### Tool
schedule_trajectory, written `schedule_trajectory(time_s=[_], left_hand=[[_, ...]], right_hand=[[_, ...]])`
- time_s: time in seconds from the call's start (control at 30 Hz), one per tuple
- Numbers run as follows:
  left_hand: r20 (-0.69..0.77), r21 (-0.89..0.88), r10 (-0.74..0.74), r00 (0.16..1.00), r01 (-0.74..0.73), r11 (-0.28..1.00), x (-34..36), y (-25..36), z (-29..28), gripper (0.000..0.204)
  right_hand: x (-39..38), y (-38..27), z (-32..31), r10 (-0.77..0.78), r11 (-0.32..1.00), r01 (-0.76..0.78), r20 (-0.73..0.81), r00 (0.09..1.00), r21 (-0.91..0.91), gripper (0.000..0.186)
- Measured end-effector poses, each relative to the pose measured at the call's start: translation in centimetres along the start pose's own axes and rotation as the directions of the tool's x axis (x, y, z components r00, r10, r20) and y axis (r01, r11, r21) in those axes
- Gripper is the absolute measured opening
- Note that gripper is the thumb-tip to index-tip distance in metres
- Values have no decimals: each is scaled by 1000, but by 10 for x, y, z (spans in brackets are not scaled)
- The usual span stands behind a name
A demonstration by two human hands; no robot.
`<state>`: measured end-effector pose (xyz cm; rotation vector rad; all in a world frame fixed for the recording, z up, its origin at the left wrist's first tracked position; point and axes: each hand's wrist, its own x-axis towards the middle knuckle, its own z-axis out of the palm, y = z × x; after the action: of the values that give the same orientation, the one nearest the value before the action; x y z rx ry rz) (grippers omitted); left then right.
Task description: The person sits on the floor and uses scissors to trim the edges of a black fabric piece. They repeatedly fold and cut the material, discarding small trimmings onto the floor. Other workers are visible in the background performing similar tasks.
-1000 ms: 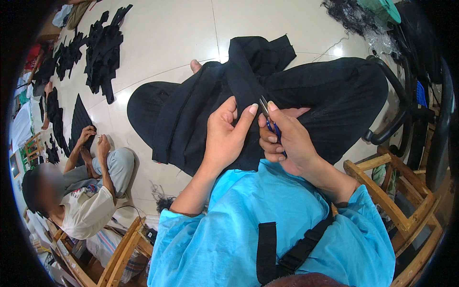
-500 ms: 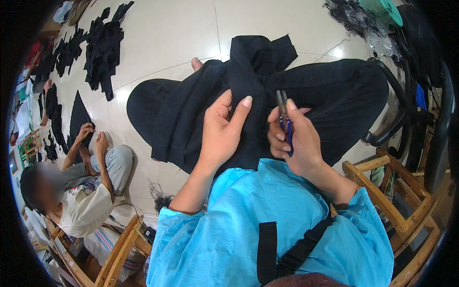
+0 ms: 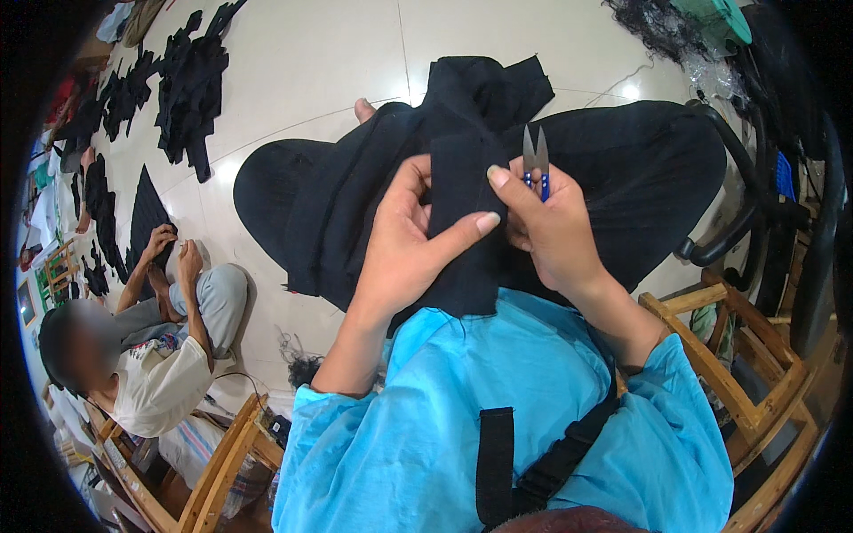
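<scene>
Black cloth (image 3: 466, 173), sewn in folded bands, lies gathered across my lap. My left hand (image 3: 400, 244) grips one band from its left side, with the fingers tucked behind and the thumb lying over the front. In my right hand (image 3: 558, 233) is a pair of thread snips (image 3: 543, 158) with blue handles; their two pointed blades stick out apart, away from me. The right thumb rests at the right edge of the same band, close to the left thumb. Fingers of the right hand are partly hidden behind the palm and cloth.
Another person (image 3: 160, 373) sits on the floor at the left, handling dark cloth. Piles of black fabric pieces (image 3: 191, 98) lie at the far left. A wooden frame (image 3: 711, 346) and a black curved chair arm (image 3: 724, 240) stand at the right. Tangled black thread (image 3: 653, 35) lies at the far right.
My right hand has moved up and left to the band's edge, and the snips now point straight away from me. My left thumb has swung lower across the cloth.
</scene>
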<state>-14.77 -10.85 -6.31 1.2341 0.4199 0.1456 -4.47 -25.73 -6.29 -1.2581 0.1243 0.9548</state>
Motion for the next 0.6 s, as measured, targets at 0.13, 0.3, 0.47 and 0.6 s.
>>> schedule_trajectory(time_s=[0.13, 0.3, 0.47, 0.6], left_hand=[[40, 15, -206, 978, 206, 978, -8, 17, 1, 53], [119, 86, -285, 951, 276, 957, -5, 16, -3, 36], [306, 39, -353, 884, 359, 933, 0, 10, -11, 23], [276, -61, -343, 898, 373, 926, -1, -1, -5, 25]], right_hand=[[8, -11, 1, -56, 997, 55, -3, 998, -45, 21], [25, -9, -2, -229, 954, 226, 5, 973, -196, 25], [41, -10, -4, -330, 907, 289, -93, 939, -305, 28], [44, -18, -5, -301, 896, 262, -59, 952, -358, 34]])
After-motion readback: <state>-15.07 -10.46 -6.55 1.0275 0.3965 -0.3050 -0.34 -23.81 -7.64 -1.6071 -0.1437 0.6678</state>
